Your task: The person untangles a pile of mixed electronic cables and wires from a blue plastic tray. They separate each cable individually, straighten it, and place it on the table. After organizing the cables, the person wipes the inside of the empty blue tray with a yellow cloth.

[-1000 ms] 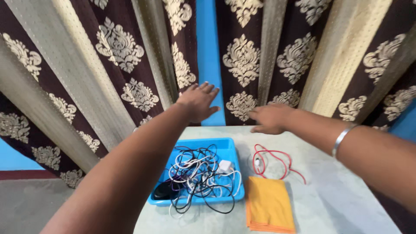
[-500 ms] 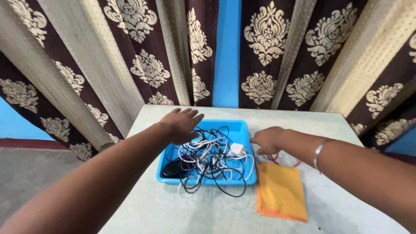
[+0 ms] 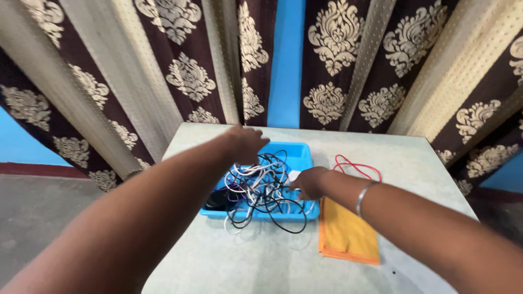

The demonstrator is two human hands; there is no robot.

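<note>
Our right hand (image 3: 309,182), in the middle of the frame, rests at the right edge of the shallow blue plastic tray (image 3: 298,155), its fingers curled down around a small white plug-shaped piece (image 3: 294,176) among the cables; we cannot tell whether the fingers actually pinch it or only touch it. A thin silver metal bangle (image 3: 364,197) circles that wrist. Our left hand (image 3: 248,142), just above and to the left, hovers palm down over the tray's far left corner with fingers loosely spread, and we cannot make out anything held in it. The tray sits at the centre of the frame and holds a tangle of black and white cables (image 3: 260,190), some loops spilling over its near rim; a dark rounded object (image 3: 218,200) lies in its lower left corner. Just right of the tray, under our right forearm, lies a folded orange cloth (image 3: 346,234), and above it a loop of thin red wire (image 3: 357,166). All of this rests on a pale grey-green table (image 3: 261,256), with brown and beige patterned curtains (image 3: 180,71) filling the upper frame.
</note>
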